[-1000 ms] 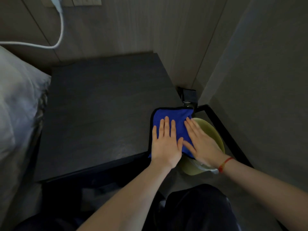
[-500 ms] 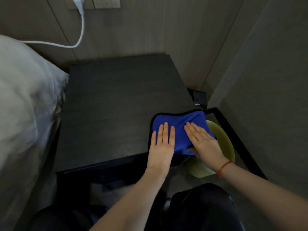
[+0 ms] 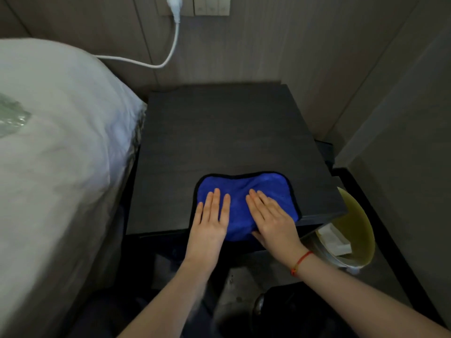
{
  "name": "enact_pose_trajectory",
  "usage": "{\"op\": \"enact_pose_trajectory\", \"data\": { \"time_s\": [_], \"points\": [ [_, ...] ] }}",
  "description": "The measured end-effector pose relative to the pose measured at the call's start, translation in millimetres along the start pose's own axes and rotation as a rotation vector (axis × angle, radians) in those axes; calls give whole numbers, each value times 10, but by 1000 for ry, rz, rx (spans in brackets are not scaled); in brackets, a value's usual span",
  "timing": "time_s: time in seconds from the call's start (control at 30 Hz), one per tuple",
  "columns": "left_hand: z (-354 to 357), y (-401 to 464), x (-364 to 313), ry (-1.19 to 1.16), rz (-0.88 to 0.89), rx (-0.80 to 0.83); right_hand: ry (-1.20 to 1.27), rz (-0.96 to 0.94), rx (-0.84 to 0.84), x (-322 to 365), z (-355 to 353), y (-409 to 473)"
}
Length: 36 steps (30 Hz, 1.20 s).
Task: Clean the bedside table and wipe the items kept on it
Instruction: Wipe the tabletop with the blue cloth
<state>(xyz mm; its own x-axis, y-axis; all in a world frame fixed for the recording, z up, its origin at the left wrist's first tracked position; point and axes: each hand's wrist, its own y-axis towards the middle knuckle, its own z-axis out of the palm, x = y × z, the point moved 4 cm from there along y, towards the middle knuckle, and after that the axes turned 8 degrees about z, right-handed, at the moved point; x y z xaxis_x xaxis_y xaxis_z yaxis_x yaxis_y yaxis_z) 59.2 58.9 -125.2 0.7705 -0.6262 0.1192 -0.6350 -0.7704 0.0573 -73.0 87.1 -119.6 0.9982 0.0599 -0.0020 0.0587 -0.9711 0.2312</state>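
- The left hand (image 3: 210, 220) lay flat, palm down, fingers straight and close together, pressing the left part of the blue microfiber cloth (image 3: 246, 203); its wrist hung past the near edge of the bedside table (image 3: 219, 137).
- The right hand (image 3: 271, 218) also lay flat with straight fingers angled toward the far left, pressing the cloth's right part; its thumb sat at the table's near edge, tucked against the cloth's hanging rim. A red string bracelet (image 3: 301, 262) circled that wrist.
- The two hands were side by side, apart, with a strip of cloth showing between them; neither curled round the fabric.
- The cloth, edged in black, sat on the near right part of the dark tabletop, its near edge drooping over the front.
- Against the frame half a second earlier, the cloth and both hands had slid left, away from the right-hand corner, and the cloth lay more spread out.
- A yellow-green bin (image 3: 353, 230) stood on the floor right of the table, partly under its corner, with white paper inside.
- White bedding (image 3: 61, 154) lay to the left, and a white cable (image 3: 151, 62) ran from a wall plug (image 3: 174, 6) on the far wall.
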Motion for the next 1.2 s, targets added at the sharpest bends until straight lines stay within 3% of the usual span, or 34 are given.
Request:
{"op": "enact_pose_trajectory", "data": {
  "time_s": [0.53, 0.7, 0.83, 1.0, 1.13, 1.2],
  "points": [
    [44, -476, 772, -21, -123, -36, 127, -154, -3, 848, 61, 245],
    [-60, -571, 903, -137, -64, -119, 69, -201, 17, 605, 26, 208],
    [-83, -681, 1083, -217, -78, -185, 77, -173, -93, 234, -46, 55],
    [-148, -734, 1232, -484, -137, -285, 346, -92, -111, 48, -135, 55],
    [-310, -662, 1331, -1100, -479, -424, 915, 413, 55, -136, -252, 221],
    [-435, -552, 1335, -1309, -537, -460, 1186, 455, 48, -210, -423, 319]
  ]
}}
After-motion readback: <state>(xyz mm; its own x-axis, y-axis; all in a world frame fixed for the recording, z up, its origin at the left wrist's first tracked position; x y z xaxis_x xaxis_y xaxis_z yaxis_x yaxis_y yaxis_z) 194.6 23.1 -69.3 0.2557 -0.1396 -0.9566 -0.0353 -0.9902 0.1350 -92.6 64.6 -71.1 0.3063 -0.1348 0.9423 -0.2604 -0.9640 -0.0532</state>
